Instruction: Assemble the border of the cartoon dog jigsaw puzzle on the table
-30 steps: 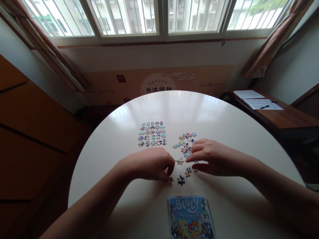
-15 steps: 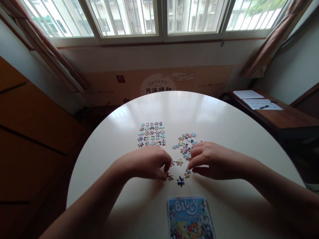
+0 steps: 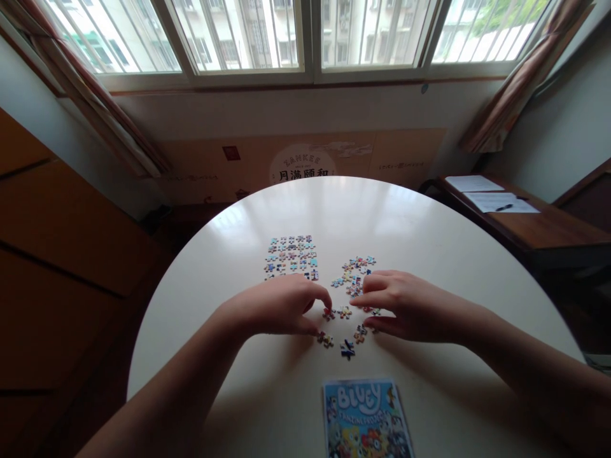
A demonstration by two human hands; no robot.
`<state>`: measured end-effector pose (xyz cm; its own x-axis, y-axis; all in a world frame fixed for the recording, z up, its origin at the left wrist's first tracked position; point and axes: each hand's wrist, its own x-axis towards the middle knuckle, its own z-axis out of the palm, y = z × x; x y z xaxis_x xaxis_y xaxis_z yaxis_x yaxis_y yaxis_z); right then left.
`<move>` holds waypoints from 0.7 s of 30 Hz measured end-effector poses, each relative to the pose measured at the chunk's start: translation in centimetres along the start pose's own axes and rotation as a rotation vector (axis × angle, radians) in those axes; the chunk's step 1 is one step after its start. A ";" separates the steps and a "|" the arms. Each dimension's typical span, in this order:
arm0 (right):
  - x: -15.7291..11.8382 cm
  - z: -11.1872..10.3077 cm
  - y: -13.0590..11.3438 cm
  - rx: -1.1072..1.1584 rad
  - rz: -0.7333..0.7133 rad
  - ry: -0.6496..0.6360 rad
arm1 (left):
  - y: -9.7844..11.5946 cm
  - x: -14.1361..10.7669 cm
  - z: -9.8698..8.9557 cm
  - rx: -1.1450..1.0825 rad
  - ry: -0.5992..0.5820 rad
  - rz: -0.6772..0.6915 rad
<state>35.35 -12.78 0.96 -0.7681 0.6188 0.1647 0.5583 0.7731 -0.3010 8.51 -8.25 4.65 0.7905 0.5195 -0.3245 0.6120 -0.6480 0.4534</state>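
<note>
My left hand (image 3: 281, 306) rests low over the table with thumb and index finger apart. Its index fingertip reaches a reddish puzzle piece (image 3: 328, 314), and the thumb tip is beside a yellowish puzzle piece (image 3: 325, 340). Opposite it, my right hand (image 3: 398, 305) has its index finger stretched toward the loose puzzle pile (image 3: 353, 277), partly covering it. The right thumb is close to a brown-and-blue puzzle piece (image 3: 359, 333). Between the hands lie a small multicoloured puzzle piece (image 3: 344, 312) and a dark blue puzzle piece (image 3: 347, 349).
Rows of puzzle pieces (image 3: 292, 256) are laid out behind my left hand, which hides part of the front row. A Bluey picture card (image 3: 365, 420) lies at the near edge of the round white table (image 3: 191, 331). Papers (image 3: 499, 202) and a pen sit on a wooden desk at right.
My left thumb and index finger have spread, the index moving from the yellowish piece up to the reddish one. My right index finger has moved left and up, away from its thumb.
</note>
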 end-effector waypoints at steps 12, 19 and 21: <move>-1.4 -2.7 1.8 0.047 0.075 0.055 | 0.5 0.5 0.1 -0.017 -0.006 -0.033; -1.7 -3.3 1.8 0.132 0.125 -0.095 | 0.6 1.0 0.6 -0.034 -0.011 -0.002; -1.7 -3.2 2.1 0.112 0.163 -0.096 | 0.7 1.2 0.7 -0.029 -0.002 -0.003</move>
<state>38.84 -11.72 3.02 -0.7001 0.7139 0.0165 0.6432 0.6404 -0.4198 9.88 -8.46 4.00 0.7889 0.5202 -0.3271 0.6131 -0.6303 0.4763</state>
